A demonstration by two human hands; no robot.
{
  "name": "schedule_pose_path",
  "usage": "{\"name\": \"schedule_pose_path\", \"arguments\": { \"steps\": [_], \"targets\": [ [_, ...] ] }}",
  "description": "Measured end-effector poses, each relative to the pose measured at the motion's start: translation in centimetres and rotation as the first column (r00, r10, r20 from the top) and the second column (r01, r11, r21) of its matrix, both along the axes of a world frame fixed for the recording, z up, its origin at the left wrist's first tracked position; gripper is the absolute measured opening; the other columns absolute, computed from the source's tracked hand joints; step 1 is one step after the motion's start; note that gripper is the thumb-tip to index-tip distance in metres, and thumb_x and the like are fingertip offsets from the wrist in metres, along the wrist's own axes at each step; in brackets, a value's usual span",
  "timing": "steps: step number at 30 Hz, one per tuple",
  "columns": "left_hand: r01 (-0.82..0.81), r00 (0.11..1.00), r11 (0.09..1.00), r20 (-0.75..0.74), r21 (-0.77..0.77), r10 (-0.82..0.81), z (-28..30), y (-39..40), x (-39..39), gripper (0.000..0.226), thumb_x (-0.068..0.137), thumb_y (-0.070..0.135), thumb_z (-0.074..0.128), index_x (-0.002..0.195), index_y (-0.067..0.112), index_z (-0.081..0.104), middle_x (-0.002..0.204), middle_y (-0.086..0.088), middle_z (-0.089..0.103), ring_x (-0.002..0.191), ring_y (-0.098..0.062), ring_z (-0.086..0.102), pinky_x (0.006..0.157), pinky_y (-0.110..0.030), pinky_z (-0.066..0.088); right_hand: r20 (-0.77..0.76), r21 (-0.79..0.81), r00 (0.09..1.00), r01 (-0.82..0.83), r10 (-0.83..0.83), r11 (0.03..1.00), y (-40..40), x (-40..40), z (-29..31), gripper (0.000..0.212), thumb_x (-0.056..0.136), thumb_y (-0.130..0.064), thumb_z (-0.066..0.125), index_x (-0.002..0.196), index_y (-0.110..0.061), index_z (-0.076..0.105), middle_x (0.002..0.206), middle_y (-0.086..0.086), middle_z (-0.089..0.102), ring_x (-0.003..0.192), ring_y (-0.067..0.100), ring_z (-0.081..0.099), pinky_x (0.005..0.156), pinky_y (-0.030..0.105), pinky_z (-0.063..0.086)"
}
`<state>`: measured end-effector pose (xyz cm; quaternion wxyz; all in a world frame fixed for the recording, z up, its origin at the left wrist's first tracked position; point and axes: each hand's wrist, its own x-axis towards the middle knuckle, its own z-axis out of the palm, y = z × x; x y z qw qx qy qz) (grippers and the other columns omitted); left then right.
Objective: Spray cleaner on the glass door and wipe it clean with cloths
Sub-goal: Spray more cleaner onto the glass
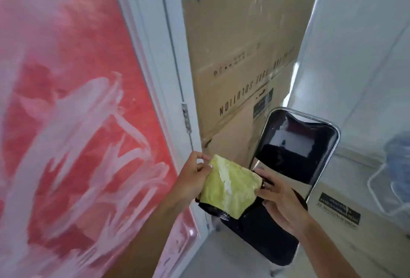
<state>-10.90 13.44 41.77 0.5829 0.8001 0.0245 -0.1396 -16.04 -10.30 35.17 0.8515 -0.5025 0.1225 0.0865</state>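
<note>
Filling the left half of the frame, the large glass door point(73, 109) shows red behind it and is streaked all over with white smears of cleaner, thickest across its middle and lower part; its pale white frame point(155, 60) runs diagonally from the top centre down toward the bottom centre, with a small metal hinge point(186, 117) partway along. In the lower centre, both hands hold a crumpled yellow-green cloth point(228, 186) between them, its surface marked with white patches. The left hand point(193, 177) pinches the cloth's upper left edge with thumb and fingertips, while the right hand point(281, 197), wearing a dark ring, grips its right side with curled fingers. Just behind the cloth stands a black padded folding chair with a chrome frame point(295, 144), and a tall brown cardboard box with printed lettering point(239, 55) rises behind it in the upper centre.
</note>
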Motion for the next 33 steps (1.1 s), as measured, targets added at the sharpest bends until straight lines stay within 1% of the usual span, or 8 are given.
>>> {"name": "schedule_pose_path", "arguments": {
  "steps": [3, 7, 13, 18, 21, 24, 30, 33],
  "targets": [
    [-0.047, 0.996, 0.999, -0.071, 0.002, 0.047, -5.1, -4.6, 1.0, 0.016, 0.108, 0.01, 0.05, 0.107, 0.026, 0.052, 0.115, -0.013, 0.07, 0.09, -0.021, 0.062, 0.071, -0.031, 0.046, -0.111, 0.026, 0.985, 0.137, -0.134, 0.99, -3.2, 1.5, -4.3, 0.043, 0.093, 0.005, 0.06, 0.133, -0.008, 0.058, 0.11, 0.016, 0.073, 0.095, 0.03, 0.069, 0.081, 0.048, 0.057],
    [-0.106, 0.978, 0.993, -0.176, 0.046, 0.112, -12.4, -10.2, 1.9, 0.018, 0.107, 0.012, 0.049, 0.1, 0.022, 0.062, 0.109, -0.002, 0.068, 0.096, -0.018, 0.063, 0.076, -0.029, 0.049, -0.166, -0.297, 0.973, 0.106, -0.161, 0.949, -7.3, 3.1, -10.4, 0.032, 0.101, -0.005, 0.058, 0.122, -0.028, 0.064, 0.09, 0.004, 0.071, 0.086, 0.024, 0.065, 0.075, 0.051, 0.058],
    [-0.065, 0.93, 0.996, -0.358, 0.064, 0.083, -22.6, -15.2, 2.3, 0.026, 0.094, 0.001, 0.066, 0.111, 0.02, 0.07, 0.119, -0.004, 0.064, 0.094, -0.014, 0.063, 0.071, -0.022, 0.05, -0.14, -0.483, 0.99, -0.038, -0.035, 0.875, -13.6, 4.9, -18.6, 0.037, 0.093, 0.004, 0.066, 0.11, -0.028, 0.063, 0.101, 0.005, 0.067, 0.097, 0.033, 0.066, 0.079, 0.057, 0.058],
    [0.053, 0.874, 0.997, -0.486, 0.064, -0.015, -30.8, -17.5, 1.4, 0.038, 0.093, 0.009, 0.07, 0.12, 0.034, 0.061, 0.128, -0.006, 0.058, 0.107, -0.02, 0.065, 0.083, -0.031, 0.058, -0.194, -0.648, 0.978, -0.185, 0.075, 0.739, -17.0, 6.1, -26.5, 0.047, 0.085, 0.018, 0.066, 0.074, -0.027, 0.076, 0.097, -0.004, 0.07, 0.089, 0.006, 0.066, 0.08, 0.028, 0.05],
    [0.083, 0.852, 0.995, -0.522, 0.059, -0.041, -35.6, -18.6, 0.8, 0.043, 0.095, 0.01, 0.069, 0.128, 0.034, 0.055, 0.133, -0.005, 0.055, 0.111, -0.018, 0.062, 0.077, -0.02, 0.052, -0.241, -0.702, 0.963, -0.258, 0.119, 0.664, -17.6, 6.6, -30.6, 0.044, 0.089, 0.019, 0.061, 0.087, -0.022, 0.079, 0.112, 0.001, 0.068, 0.096, -0.008, 0.062, 0.082, 0.008, 0.047],
    [0.086, 0.849, 0.995, -0.527, 0.049, -0.047, -39.5, -19.7, 0.9, 0.043, 0.098, 0.013, 0.066, 0.131, 0.036, 0.051, 0.131, -0.002, 0.052, 0.106, -0.012, 0.057, 0.069, -0.012, 0.044, -0.234, -0.745, 0.965, -0.257, 0.12, 0.615, -18.1, 7.1, -34.6, 0.041, 0.089, 0.017, 0.06, 0.1, -0.02, 0.077, 0.116, -0.001, 0.065, 0.102, -0.008, 0.06, 0.086, 0.011, 0.048],
    [-0.003, 0.845, 0.999, -0.535, -0.039, -0.019, -44.3, -21.0, 2.3, 0.047, 0.099, 0.01, 0.065, 0.135, 0.037, 0.051, 0.14, 0.005, 0.052, 0.122, -0.005, 0.058, 0.086, -0.016, 0.052, -0.162, -0.827, 0.965, -0.247, 0.207, 0.505, -18.8, 9.5, -39.9, 0.051, 0.085, 0.018, 0.059, 0.114, -0.023, 0.067, 0.124, -0.007, 0.056, 0.116, -0.015, 0.05, 0.098, 0.002, 0.035],
    [-0.068, 0.824, 0.996, -0.566, -0.053, 0.026, -45.8, -20.6, 2.9, 0.042, 0.1, 0.008, 0.062, 0.133, 0.032, 0.054, 0.136, 0.003, 0.059, 0.127, -0.009, 0.057, 0.094, -0.02, 0.052, -0.205, -0.841, 0.943, -0.307, 0.262, 0.446, -18.7, 10.8, -41.3, 0.053, 0.086, 0.015, 0.061, 0.122, -0.024, 0.062, 0.131, -0.006, 0.05, 0.121, -0.006, 0.05, 0.1, -0.003, 0.028]
  ]
}}
